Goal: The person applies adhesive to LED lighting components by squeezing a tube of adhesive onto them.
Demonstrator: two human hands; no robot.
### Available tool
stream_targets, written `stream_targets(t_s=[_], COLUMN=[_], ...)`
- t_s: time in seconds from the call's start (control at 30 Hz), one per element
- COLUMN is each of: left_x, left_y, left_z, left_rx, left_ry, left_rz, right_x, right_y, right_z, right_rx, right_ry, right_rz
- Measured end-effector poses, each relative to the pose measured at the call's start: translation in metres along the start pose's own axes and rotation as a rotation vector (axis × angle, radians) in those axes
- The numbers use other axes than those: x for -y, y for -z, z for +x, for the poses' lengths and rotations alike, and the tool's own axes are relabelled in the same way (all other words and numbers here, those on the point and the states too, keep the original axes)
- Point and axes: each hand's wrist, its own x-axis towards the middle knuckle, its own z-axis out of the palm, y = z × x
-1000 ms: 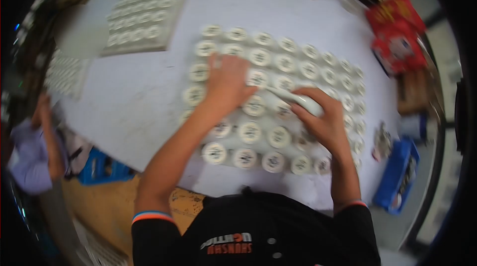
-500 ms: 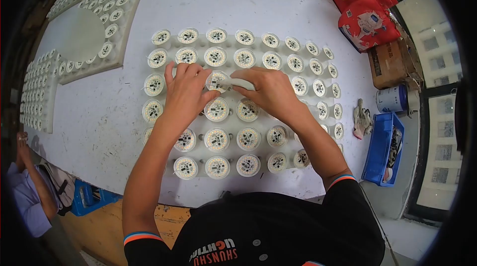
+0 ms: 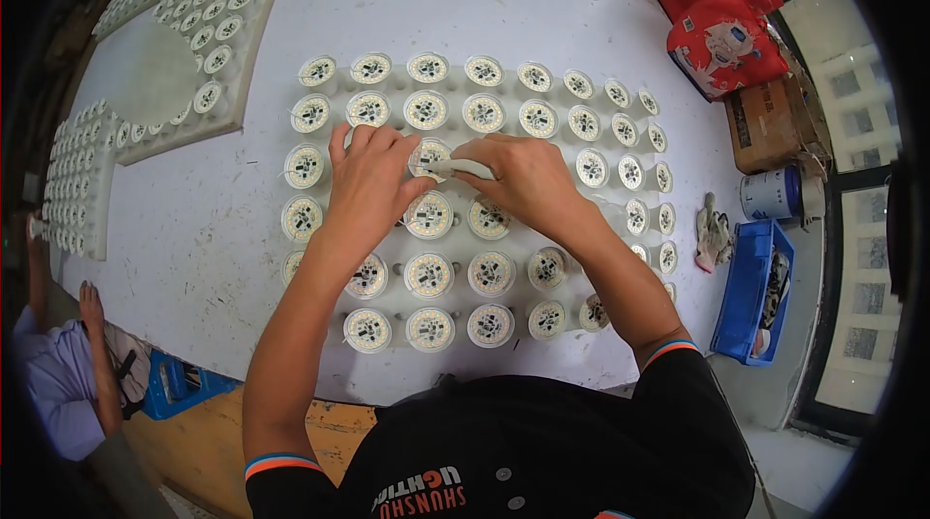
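Observation:
LED bulbs with round, open-faced boards stand face up in rows. My right hand (image 3: 528, 173) is closed around a pale, curved handle (image 3: 468, 168); its narrow tip lies over the board of one bulb (image 3: 427, 153) in the third row. My left hand (image 3: 376, 170) is at that bulb's left side with curled fingers, the thumb near its lower rim. Something white (image 3: 350, 136) shows between the left fingers; I cannot tell what they grip. The left hand covers the neighbouring bulb. Below the working spot is another bulb (image 3: 428, 215), close to the left thumb.
More trays of bulbs (image 3: 229, 83) stand at left, with a round pale disc (image 3: 155, 68) over them. On the right are red bags (image 3: 722, 44), a cardboard box (image 3: 770, 122), a tin (image 3: 765, 194), a glove (image 3: 712, 233) and a blue bin (image 3: 751, 296). A person (image 3: 73, 374) sits at lower left.
Both hands stay at the same bulb, and the tool's tip remains over its board. The view has shifted slightly. The other person's hands have moved apart, one now lower at the table edge.

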Motion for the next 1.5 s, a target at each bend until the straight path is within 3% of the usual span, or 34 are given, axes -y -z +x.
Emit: stream_targets(t_s=[0.77,1.0,1.2,1.3,1.5], left_x=[-0.002,0.007,0.016,0.025,0.046], left_y=[0.001,0.012,0.010,-0.001,-0.026], left_z=[0.001,0.010,0.045,0.061,0.088], left_rx=[-0.006,-0.058,-0.092,-0.077,0.045], left_ry=[-0.010,-0.050,-0.015,-0.046,-0.345], left_rz=[0.005,-0.124,-0.097,-0.059,-0.002], right_x=[0.003,0.003,0.001,-0.001,-0.011], right_y=[0.001,0.006,0.017,0.023,0.024], right_z=[-0.001,-0.007,-0.012,-0.016,-0.023], right_rx=[0.043,-0.147,-0.105,-0.093,-0.220], right_ry=[-0.004,-0.080,-0.216,-0.252,-0.196], right_rz=[-0.041,0.350,0.496,0.531,0.501])
